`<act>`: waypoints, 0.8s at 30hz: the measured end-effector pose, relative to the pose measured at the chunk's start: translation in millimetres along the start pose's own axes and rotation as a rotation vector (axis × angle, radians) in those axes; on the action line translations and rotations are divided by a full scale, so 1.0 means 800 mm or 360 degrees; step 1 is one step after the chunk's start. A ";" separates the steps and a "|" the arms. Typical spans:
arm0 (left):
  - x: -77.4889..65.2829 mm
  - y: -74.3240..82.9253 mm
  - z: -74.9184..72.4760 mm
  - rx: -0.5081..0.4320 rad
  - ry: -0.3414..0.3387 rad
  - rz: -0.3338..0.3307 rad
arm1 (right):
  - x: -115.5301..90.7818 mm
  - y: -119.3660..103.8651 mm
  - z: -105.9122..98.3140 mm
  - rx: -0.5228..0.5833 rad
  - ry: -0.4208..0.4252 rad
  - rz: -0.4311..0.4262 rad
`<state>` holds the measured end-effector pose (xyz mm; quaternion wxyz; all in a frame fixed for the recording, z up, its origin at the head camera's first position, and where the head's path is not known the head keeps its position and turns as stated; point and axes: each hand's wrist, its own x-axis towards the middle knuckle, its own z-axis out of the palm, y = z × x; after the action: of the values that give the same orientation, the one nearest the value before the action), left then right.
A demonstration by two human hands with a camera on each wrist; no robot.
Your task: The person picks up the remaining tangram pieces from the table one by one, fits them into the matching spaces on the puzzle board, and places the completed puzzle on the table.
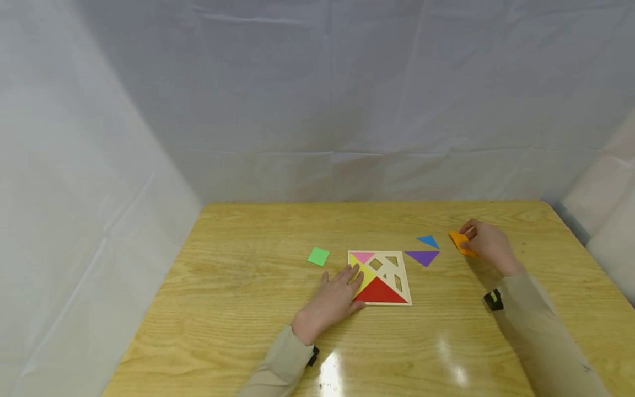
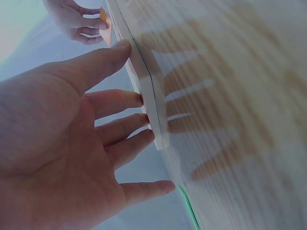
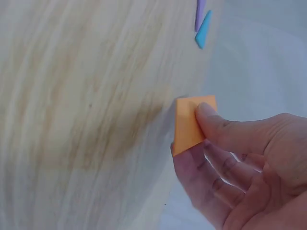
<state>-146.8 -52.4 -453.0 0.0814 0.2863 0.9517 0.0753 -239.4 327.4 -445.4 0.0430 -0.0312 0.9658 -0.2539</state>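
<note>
My left hand (image 1: 336, 299) rests with spread fingers on the left side of a wooden tangram board (image 1: 409, 296). Set in the board are a yellow triangle (image 1: 368, 274), partly under the fingers, a red triangle (image 1: 379, 292) and a pink triangle (image 1: 362, 257). The board's right part shows bare wood with several dark cutouts. To the right, my right hand (image 1: 488, 245) pinches an orange tangram piece (image 3: 188, 125) between thumb and fingers, tilted and close over the table. Its thumb lies on the flat face in the right wrist view.
A green square (image 1: 318, 256) lies left of the board. Between board and right hand lie a purple triangle (image 1: 423, 257) and a blue triangle (image 1: 429, 241). The wooden table (image 1: 238, 275) ends at a pale cloth backdrop (image 1: 297, 138).
</note>
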 end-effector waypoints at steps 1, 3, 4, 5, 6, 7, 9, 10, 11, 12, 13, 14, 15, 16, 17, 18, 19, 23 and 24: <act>0.000 0.000 0.000 -0.0001 0.0002 0.0001 | -0.001 0.000 0.000 0.0021 0.0004 -0.0010; 0.001 -0.001 0.001 -0.0001 0.0000 0.0003 | -0.004 -0.002 0.000 0.0065 0.0010 -0.0038; 0.001 -0.001 0.001 -0.0002 0.0003 0.0004 | -0.006 -0.002 0.001 0.0092 0.0008 -0.0047; 0.001 -0.001 0.001 -0.0002 0.0002 0.0003 | -0.008 -0.003 0.001 0.0133 0.0002 -0.0048; 0.001 -0.001 0.001 -0.0002 0.0004 0.0004 | -0.010 -0.004 0.001 0.0172 -0.0005 -0.0051; 0.001 -0.001 0.001 -0.0002 0.0004 0.0004 | -0.011 -0.004 0.001 0.0204 -0.0012 -0.0053; 0.001 -0.001 0.000 -0.0008 0.0008 0.0007 | -0.015 -0.006 0.001 0.0293 -0.0034 -0.0043; 0.000 -0.001 0.000 -0.0013 0.0012 0.0009 | -0.017 -0.008 0.001 0.0338 -0.0047 -0.0034; 0.000 -0.001 0.000 -0.0018 0.0013 0.0011 | -0.019 -0.009 0.001 0.0380 -0.0056 -0.0026; 0.000 -0.001 0.000 -0.0022 0.0017 0.0014 | -0.021 -0.011 0.001 0.0411 -0.0067 -0.0023; -0.001 -0.001 -0.001 -0.0025 0.0019 0.0016 | -0.022 -0.013 0.001 0.0444 -0.0076 -0.0018; -0.001 -0.001 -0.001 -0.0029 0.0025 0.0019 | -0.024 -0.015 0.002 0.0482 -0.0084 -0.0013; -0.001 -0.001 -0.001 -0.0032 0.0030 0.0021 | -0.025 -0.017 0.002 0.0517 -0.0090 -0.0013; -0.001 -0.002 -0.001 -0.0032 0.0029 0.0020 | -0.027 -0.019 0.003 0.0545 -0.0092 -0.0016; -0.001 -0.002 -0.001 -0.0032 0.0029 0.0019 | -0.028 -0.020 0.004 0.0568 -0.0095 -0.0020; -0.001 -0.002 -0.001 -0.0034 0.0029 0.0018 | -0.028 -0.022 0.005 0.0583 -0.0095 -0.0026; -0.001 -0.002 -0.001 -0.0035 0.0029 0.0017 | -0.029 -0.022 0.006 0.0603 -0.0097 -0.0034; 0.000 -0.003 0.000 -0.0039 0.0027 0.0014 | -0.031 -0.025 0.011 0.0641 -0.0111 -0.0057; 0.000 -0.003 0.000 -0.0042 0.0026 0.0012 | -0.031 -0.026 0.013 0.0649 -0.0118 -0.0060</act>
<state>-147.7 -54.2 -453.6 0.0771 0.2883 0.9501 0.0905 -213.0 306.6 -442.4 0.0792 -0.0493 0.8914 -0.4435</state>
